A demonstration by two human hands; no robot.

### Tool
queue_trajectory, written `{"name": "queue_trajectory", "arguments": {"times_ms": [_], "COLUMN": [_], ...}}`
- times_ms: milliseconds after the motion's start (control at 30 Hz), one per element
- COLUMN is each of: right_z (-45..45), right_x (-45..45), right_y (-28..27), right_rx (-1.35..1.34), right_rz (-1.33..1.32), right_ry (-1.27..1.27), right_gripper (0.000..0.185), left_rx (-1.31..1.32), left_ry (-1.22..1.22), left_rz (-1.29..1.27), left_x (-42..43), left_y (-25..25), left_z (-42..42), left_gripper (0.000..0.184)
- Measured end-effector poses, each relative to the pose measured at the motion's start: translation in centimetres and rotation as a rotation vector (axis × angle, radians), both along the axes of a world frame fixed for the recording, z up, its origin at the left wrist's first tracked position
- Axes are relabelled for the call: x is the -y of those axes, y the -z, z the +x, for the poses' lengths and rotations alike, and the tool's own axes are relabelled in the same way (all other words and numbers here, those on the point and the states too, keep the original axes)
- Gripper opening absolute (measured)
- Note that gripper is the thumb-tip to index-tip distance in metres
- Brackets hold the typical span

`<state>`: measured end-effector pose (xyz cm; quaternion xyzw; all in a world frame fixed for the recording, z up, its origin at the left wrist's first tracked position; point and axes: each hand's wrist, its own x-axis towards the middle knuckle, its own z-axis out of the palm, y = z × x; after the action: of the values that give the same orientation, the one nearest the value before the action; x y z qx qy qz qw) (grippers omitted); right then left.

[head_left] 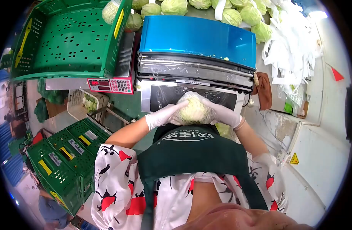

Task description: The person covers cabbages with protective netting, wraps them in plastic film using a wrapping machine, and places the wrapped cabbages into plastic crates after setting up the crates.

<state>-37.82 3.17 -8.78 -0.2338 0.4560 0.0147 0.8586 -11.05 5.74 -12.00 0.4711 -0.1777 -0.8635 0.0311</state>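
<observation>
A pale green cabbage point(193, 113) is held close to my apron, with clear plastic film over it. My left hand point(168, 114), in a white glove, is curved around its left side. From the right, my right hand point(224, 113), also gloved, presses against the cabbage and film. Just beyond the hands is the dark plate point(166, 96) of a film-wrapping machine. Behind the plate lie the machine's metal rollers point(195, 69) and its blue cover point(199, 38). The cabbage's underside is hidden.
A green crate point(68, 46) with a cabbage inside rests on a red scale point(110, 85) at left. Several cabbages point(174, 7) lie behind the machine. White net sleeves point(292, 50) hang at right, near a brown cloth point(263, 91). Green crates point(64, 153) stand at lower left.
</observation>
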Motion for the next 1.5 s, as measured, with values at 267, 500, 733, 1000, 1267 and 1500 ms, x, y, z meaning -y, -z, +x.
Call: {"name": "queue_trajectory", "arguments": {"times_ms": [267,500,733,1000,1267,1500], "right_z": [-1.1,-3.7,-2.9,4.3,3.9,-1.4], "right_x": [-10.3,-8.1,-13.3,-7.9,-1.0,7.0], "right_y": [3.3,0.3,10.5,12.9,3.2,-2.7], "right_rx": [-0.393,-0.386,-0.724,0.047,0.404,-0.268], "right_rz": [-0.796,-0.418,-0.403,-1.404,-0.825,-0.984], "right_ry": [0.318,0.704,0.208,-0.306,0.072,0.077], "right_gripper": [0.038,0.023,0.033,0.043,0.036,0.023], "left_rx": [0.562,0.531,0.263,0.278,0.011,-0.645], "left_ry": [0.188,-0.226,0.357,0.634,-0.209,0.052], "left_rz": [-1.378,-0.920,-1.214,-1.790,-1.148,-0.396], "left_x": [-8.2,-2.9,-8.9,-3.5,5.7,6.1], "left_y": [2.9,-4.8,12.1,6.4,-7.3,-6.4], "left_z": [3.3,2.8,4.7,0.2,-6.3,1.1], "left_gripper": [0.050,0.041,0.023,0.018,0.046,0.086]}}
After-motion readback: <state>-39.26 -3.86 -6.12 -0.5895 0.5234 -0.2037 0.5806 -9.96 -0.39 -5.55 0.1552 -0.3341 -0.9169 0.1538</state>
